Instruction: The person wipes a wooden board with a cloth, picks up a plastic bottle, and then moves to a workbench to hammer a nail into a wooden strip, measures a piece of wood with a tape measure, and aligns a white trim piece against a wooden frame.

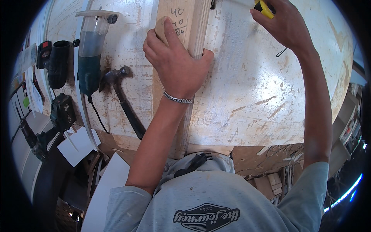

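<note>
My left hand lies across a long wooden board with dark handwritten marks on its face. Its fingers bend over the left side, while the thumb presses the right edge, next to a layered plywood strip. Up at the top right, my right hand is closed around a yellow and black tape measure, partly cut off by the picture's edge. A thin dark cord loop hangs below that hand.
Left of the board lie a claw hammer, a teal trim router with a clear base and a black tube. A cordless drill is farther left. Wood offcuts lie below the worn white bench.
</note>
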Available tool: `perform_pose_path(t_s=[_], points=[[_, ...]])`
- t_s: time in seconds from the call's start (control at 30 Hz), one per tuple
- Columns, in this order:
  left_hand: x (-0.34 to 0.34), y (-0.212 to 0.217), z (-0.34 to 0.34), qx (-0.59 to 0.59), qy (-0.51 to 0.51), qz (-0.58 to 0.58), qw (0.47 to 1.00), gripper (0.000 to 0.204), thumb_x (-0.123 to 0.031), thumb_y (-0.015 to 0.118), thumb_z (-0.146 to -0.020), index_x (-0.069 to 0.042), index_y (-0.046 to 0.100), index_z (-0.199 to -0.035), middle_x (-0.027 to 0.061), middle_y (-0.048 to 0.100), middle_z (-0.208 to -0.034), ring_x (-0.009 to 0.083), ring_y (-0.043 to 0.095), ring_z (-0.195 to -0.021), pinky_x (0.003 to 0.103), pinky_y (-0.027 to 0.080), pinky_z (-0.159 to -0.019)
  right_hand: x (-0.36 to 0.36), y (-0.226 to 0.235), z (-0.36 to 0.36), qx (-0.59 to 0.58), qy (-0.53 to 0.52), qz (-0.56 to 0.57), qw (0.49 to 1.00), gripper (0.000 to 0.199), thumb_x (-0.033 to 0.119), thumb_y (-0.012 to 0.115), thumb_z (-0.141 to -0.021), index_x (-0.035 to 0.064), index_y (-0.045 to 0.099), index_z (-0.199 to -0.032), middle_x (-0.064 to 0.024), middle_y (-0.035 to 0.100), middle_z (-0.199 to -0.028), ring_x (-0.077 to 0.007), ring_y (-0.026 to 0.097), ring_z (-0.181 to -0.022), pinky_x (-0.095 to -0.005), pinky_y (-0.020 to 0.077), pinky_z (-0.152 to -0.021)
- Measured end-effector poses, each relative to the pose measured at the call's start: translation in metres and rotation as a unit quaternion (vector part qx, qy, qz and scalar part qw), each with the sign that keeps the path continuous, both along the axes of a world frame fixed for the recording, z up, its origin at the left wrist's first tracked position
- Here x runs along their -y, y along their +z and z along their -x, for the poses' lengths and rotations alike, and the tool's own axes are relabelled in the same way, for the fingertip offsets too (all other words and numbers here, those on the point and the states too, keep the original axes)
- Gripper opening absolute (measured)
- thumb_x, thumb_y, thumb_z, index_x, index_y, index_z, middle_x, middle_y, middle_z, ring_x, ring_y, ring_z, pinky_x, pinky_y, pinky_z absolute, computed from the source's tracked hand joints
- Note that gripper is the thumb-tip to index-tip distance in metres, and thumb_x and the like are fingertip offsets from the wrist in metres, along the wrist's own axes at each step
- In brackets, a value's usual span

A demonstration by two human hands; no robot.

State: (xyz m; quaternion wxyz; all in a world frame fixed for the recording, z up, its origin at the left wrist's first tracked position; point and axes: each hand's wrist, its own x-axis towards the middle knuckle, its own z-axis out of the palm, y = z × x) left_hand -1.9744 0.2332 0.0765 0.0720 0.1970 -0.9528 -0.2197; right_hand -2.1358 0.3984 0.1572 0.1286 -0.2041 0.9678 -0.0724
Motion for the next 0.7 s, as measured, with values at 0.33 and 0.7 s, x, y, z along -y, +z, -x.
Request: perform_pose_path(t_s=[0.33, 0.7], points=[[0.0000, 0.0005, 0.0005, -0.001, -0.005, 0.010, 1.000, 0.095, -0.031, 0.075, -0.065, 0.006, 0.033, -0.141, 0.0327, 0.030, -0.128, 0.0467, 0.031, -0.120, 0.059, 0.029, -0.104, -0.0012, -0.0019, 0.0009, -0.008, 0.004, -0.006, 1.000, 0.042, 0.028, 0.067, -0.082, 0.0015, 0.065, -0.114, -0.0118, 0.062, -0.092, -0.0226, 0.058, -0.079, -0.0365, 0.0495, -0.073], [-0.0002, 0.0004, 0.0005, -0.009, -0.009, 0.020, 1.000, 0.093, -0.031, 0.074, -0.065, 0.006, 0.035, -0.141, 0.0328, 0.031, -0.128, 0.0461, 0.032, -0.120, 0.059, 0.029, -0.104, -0.0008, -0.0006, -0.0024, -0.008, -0.001, 0.001, 1.000, 0.040, 0.027, 0.067, -0.082, 0.0022, 0.065, -0.114, -0.0122, 0.062, -0.093, -0.0231, 0.059, -0.079, -0.0368, 0.0502, -0.073]])
